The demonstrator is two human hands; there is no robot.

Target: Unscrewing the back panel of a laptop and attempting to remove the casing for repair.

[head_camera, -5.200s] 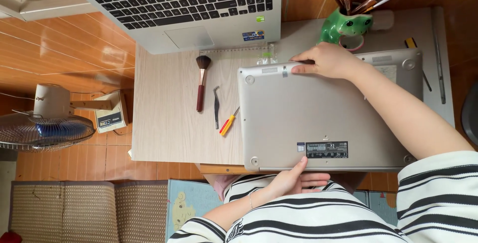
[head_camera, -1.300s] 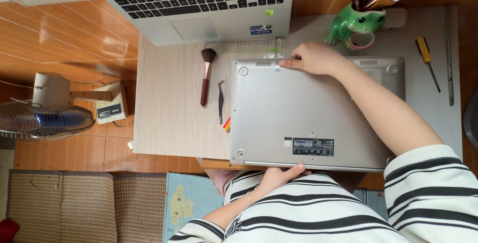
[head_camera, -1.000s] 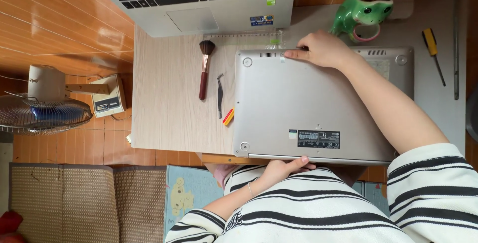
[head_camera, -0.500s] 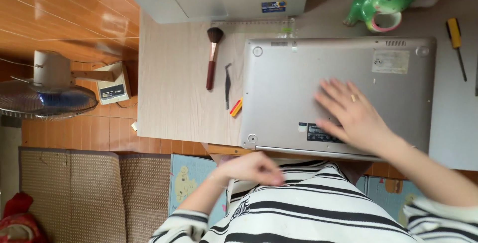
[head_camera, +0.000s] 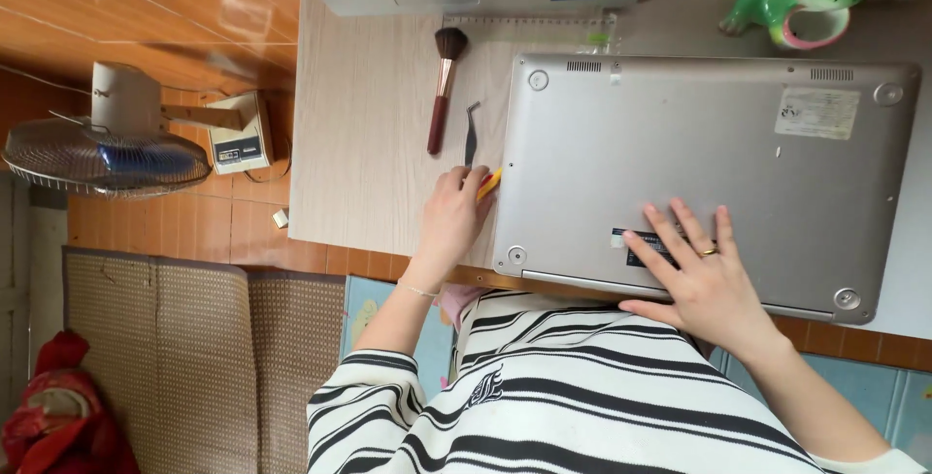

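Head view: silver laptop [head_camera: 699, 163] lies base-up on the desk [head_camera: 379, 144], long axis 9-to-3 o'clock, hinge edge toward 12. Bottom cover looks seated, screws apparently in place; opening judged not yet begun. Right hand [head_camera: 704, 275] rests flat at 6 o'clock on the base, grip spread. Left hand [head_camera: 454, 222] at 9 o'clock, grip pinching a small yellow tool [head_camera: 490, 183]. Tweezers [head_camera: 471, 134] and brush [head_camera: 443, 86] lie near at 10

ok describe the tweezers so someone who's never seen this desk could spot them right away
Find the silver laptop lying bottom up on the desk. Just off its left edge, beyond the left hand, the tweezers lie beside a brush. They are thin, dark and bent at the tip, while the brush is thicker with a bristle head.
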